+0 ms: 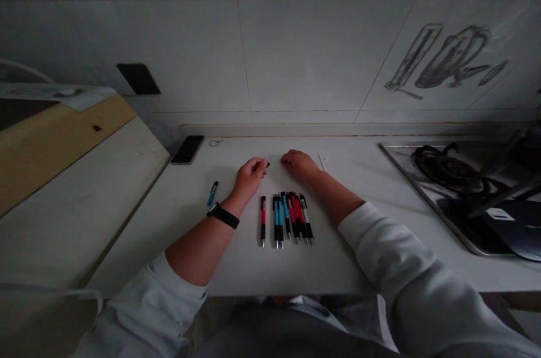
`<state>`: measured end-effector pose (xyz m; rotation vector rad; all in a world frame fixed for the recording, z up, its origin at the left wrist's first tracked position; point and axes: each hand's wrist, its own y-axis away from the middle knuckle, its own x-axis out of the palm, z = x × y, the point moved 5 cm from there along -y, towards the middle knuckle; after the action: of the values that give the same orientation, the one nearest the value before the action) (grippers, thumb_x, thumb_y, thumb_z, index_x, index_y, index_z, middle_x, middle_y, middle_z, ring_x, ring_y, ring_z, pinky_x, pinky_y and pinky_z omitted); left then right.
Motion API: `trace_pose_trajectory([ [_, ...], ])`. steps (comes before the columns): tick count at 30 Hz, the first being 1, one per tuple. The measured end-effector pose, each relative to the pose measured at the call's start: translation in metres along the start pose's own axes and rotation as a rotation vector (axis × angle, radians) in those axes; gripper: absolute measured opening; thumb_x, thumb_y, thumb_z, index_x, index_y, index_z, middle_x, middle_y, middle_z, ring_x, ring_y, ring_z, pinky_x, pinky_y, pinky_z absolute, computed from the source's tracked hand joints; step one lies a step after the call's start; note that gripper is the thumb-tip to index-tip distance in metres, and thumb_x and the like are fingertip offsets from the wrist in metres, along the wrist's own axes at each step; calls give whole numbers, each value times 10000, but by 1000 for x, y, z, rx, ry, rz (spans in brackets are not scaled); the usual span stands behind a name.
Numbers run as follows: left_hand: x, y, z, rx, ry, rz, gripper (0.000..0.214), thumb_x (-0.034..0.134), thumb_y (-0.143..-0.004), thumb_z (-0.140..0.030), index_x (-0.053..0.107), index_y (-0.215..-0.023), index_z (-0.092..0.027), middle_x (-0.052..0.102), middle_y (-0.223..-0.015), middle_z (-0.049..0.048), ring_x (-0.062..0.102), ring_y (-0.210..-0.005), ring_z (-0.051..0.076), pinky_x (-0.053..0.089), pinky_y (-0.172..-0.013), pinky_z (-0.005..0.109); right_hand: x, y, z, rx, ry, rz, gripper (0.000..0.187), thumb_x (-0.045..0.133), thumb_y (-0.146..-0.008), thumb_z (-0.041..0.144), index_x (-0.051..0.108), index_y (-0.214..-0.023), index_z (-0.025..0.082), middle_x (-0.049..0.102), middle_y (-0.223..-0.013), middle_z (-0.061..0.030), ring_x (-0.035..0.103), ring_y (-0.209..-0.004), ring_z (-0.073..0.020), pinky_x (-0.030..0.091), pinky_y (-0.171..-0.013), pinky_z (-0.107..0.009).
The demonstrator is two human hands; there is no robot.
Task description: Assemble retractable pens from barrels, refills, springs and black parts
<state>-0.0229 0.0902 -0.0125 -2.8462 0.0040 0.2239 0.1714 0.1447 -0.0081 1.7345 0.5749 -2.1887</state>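
Note:
My left hand (250,174) rests on the white counter (236,268), fingers pinched on a small dark piece that pokes out toward the right. My right hand (298,164) lies a short gap away, fingers curled on another small dark bit. Just in front of both hands lies a row of several pens (287,218) with red, blue and black barrels, side by side, tips toward me. One red pen (262,220) sits slightly apart at the row's left. A black watch band circles my left wrist.
A blue pen part (212,193) lies alone left of my left hand. A dark phone (187,149) rests near the wall. A thin white stick (321,160) lies right of my right hand. A gas hob (465,189) fills the right side.

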Motion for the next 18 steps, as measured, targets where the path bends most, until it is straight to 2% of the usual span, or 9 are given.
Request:
trace_pose_trajectory([
  [3, 0, -1, 1, -1, 13, 0, 309, 629, -946, -488, 713, -971, -192, 655, -760, 19, 617, -712, 154, 502, -673, 274, -1, -3, 7, -19, -30, -7, 266, 566, -1007, 187, 751, -1197, 196, 720, -1219, -110, 666, -1090, -207, 466, -982, -288],
  [13, -1, -1, 0, -9, -9, 3, 314, 627, -948, -492, 712, -967, -191, 656, -757, 22, 623, -716, 155, 505, -679, 275, 0, 1, 5, -31, -66, -20, 254, 605, -979, 184, 758, -1181, 182, 725, -1190, -115, 669, -1070, -206, 470, -977, -292],
  [15, -2, 0, 0, -8, -15, 2, 322, 625, -947, -498, 713, -973, -189, 654, -755, 22, 624, -718, 154, 507, -682, 274, -6, 4, 3, -31, -85, -40, 253, 629, -960, 176, 758, -1178, 181, 729, -1187, -108, 678, -1019, -192, 476, -954, -281],
  [18, -3, 1, 0, -16, -14, 5, 335, 626, -944, -508, 714, -985, -187, 654, -765, 23, 626, -730, 156, 510, -693, 274, -29, 12, -13, 11, -99, -110, 250, 639, -952, 177, 755, -1173, 193, 748, -1168, -90, 686, -972, -178, 481, -924, -271],
])
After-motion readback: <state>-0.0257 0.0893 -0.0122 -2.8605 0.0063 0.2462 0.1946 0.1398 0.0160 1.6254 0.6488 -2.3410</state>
